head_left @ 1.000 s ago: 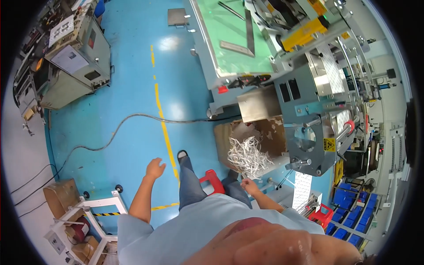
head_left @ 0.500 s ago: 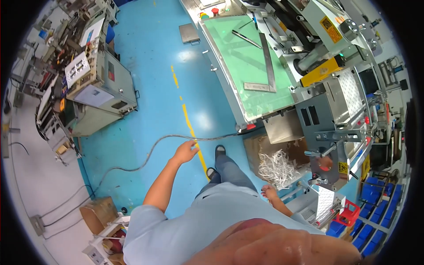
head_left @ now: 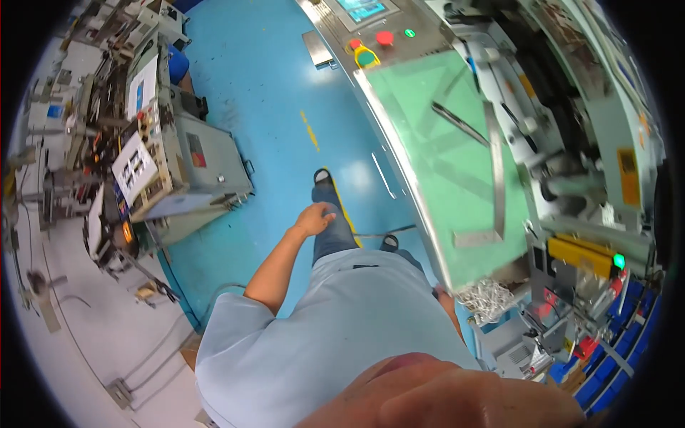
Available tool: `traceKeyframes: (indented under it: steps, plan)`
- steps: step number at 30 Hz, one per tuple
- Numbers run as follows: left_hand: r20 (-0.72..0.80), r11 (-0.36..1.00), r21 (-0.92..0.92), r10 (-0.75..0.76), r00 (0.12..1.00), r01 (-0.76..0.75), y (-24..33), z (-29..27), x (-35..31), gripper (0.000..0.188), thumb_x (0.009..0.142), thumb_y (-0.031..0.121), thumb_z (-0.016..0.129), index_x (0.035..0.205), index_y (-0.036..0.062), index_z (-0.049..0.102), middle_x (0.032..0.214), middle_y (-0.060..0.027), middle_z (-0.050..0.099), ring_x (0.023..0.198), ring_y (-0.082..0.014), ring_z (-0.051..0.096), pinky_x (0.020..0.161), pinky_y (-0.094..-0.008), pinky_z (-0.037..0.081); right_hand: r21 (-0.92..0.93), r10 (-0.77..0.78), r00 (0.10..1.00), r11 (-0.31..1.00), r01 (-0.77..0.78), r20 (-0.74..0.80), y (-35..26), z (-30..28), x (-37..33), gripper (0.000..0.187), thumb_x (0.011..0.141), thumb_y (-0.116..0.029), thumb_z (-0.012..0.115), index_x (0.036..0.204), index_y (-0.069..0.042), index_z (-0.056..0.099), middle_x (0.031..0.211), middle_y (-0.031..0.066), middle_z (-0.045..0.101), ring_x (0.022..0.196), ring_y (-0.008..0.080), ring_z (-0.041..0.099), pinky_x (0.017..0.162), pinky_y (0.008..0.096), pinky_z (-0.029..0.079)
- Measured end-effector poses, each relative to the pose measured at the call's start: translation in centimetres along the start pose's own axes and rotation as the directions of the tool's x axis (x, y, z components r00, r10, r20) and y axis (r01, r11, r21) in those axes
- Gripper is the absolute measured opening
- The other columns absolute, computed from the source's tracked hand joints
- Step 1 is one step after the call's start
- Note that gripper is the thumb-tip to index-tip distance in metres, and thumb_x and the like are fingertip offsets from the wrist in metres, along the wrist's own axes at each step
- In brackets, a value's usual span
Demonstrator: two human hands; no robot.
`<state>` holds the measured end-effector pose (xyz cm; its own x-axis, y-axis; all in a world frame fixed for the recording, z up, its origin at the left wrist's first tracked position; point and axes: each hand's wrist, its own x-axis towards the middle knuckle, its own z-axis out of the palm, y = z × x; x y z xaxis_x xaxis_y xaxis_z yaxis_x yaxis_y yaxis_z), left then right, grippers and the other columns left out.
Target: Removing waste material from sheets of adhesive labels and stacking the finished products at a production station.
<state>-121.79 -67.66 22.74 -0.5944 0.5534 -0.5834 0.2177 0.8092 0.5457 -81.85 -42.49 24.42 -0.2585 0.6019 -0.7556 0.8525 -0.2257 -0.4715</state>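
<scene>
My left hand [head_left: 315,219] hangs in front of my body above the blue floor, its fingers loosely bent and apart with nothing between them. Low at my right side, my right hand [head_left: 446,299] is partly covered by my shirt. Its fingers are hidden; the tangled white strips [head_left: 485,299] are close beside it. To the right stands a machine table with a green top [head_left: 407,114]. On that top lie a steel try square [head_left: 498,185] and a slim dark metal rod [head_left: 460,123]; neither hand touches them.
A steel control panel [head_left: 399,18] with red buttons adjoins the table's far end. On the left stands a grey machine cabinet [head_left: 210,160]. A cable [head_left: 389,232] crosses the floor near my feet. Blue bins [head_left: 606,374] stand at lower right.
I have stepped forward along the table, so the control panel now shows more fully. My leading foot has changed. My left hand stays free, and my right hand has become more hidden.
</scene>
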Motion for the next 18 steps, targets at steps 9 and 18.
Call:
traceKeyframes:
  steps: [9,18]
  plan:
    - [0.208,0.955,0.077,0.264,0.942,-0.285,-3.9,-27.7,34.2,0.032,0.083,0.031,0.059,0.102,0.0049,0.059,0.099,-0.015,0.062,0.093,-0.0319,0.059,0.08,-0.0394,0.047,0.533,0.251,0.967,0.812,-0.237,0.046,-12.0,22.7,5.1,0.008,0.083,-0.01,0.051,0.077,-0.009,0.057,0.064,0.0047,0.058,0.056,0.0206,0.058,0.048,0.0339,0.046]
    - [0.233,0.944,0.077,0.295,0.927,-0.32,-10.5,-40.9,50.7,0.028,0.082,0.028,0.061,0.098,0.0051,0.059,0.088,-0.0122,0.063,0.081,-0.0276,0.063,0.07,-0.036,0.05,0.335,-0.021,0.999,0.942,0.003,0.05,-33.9,35.4,6.8,0.028,0.08,0.005,0.051,0.107,-0.004,0.052,0.089,0.0094,0.063,0.077,0.0179,0.061,0.067,0.0306,0.049]
